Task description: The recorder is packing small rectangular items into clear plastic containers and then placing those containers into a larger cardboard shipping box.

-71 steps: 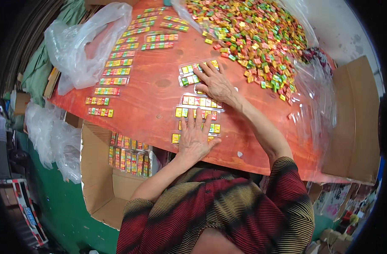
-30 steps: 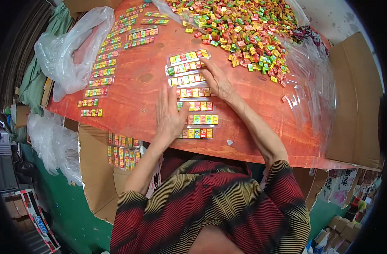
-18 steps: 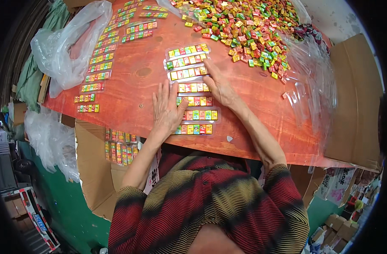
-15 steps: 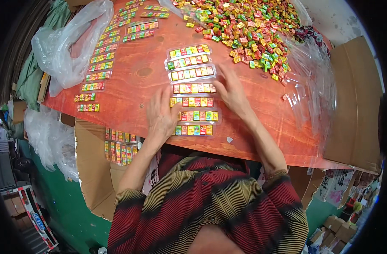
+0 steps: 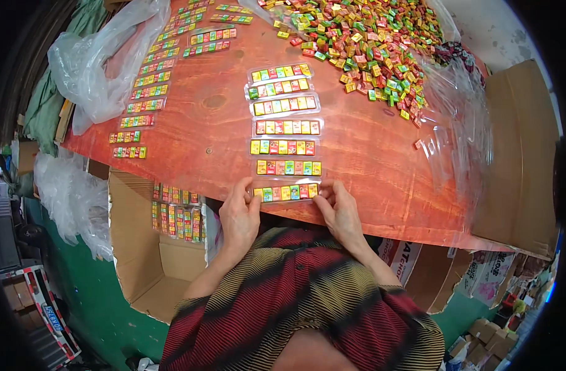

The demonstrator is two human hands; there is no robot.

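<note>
One tray lies at 6 o'clock on the table, each end in a near-closed pinch — left hand at 9 o'clock, right hand at 3. Likely light, flexible, slick; support both ends.

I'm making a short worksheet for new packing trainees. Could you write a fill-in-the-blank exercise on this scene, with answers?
1. The left hand and the right hand are at opposite ____ of the nearest tray.
2. Counting that one, the column of trays in front of the person has ____ trays.
3. The loose pile of small coloured blocks lies toward the far ____ side of the red table.
4. The colour of the floor is ____.

Missing words: ends; seven; right; green.
</note>
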